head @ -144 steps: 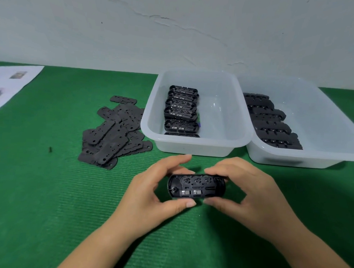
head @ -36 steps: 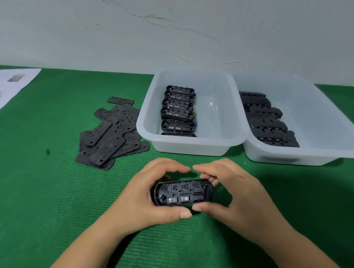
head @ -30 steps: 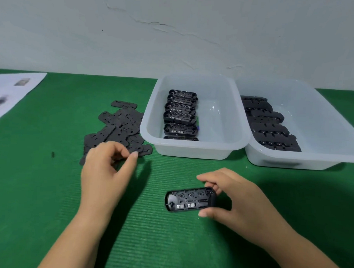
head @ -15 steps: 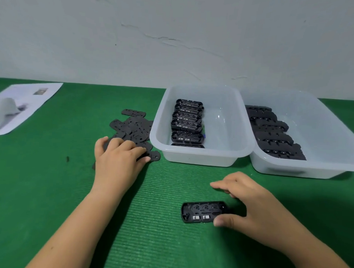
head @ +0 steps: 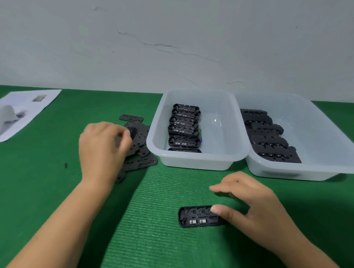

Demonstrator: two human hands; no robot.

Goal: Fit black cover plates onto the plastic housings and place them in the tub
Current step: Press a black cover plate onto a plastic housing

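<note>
Since half a second ago my left hand (head: 102, 148) has curled up off the heap of cover plates (head: 138, 150) at centre left, and it now seems to pinch one plate (head: 133, 133) between thumb and fingertips, though blur there makes that hard to confirm. My right hand (head: 248, 205) stays low at lower centre, thumb laid on the top of the open housing (head: 199, 217) and fingers arched behind it, pinning it flat on the green mat (head: 169, 194).

To do this step well, I should lift only a single plate, since they overlap and may cling. Then I carry it across, match its holes to the housing's bosses and press evenly. Finished units line the left tub (head: 195, 161); bare housings wait in the right tub (head: 300, 173).
</note>
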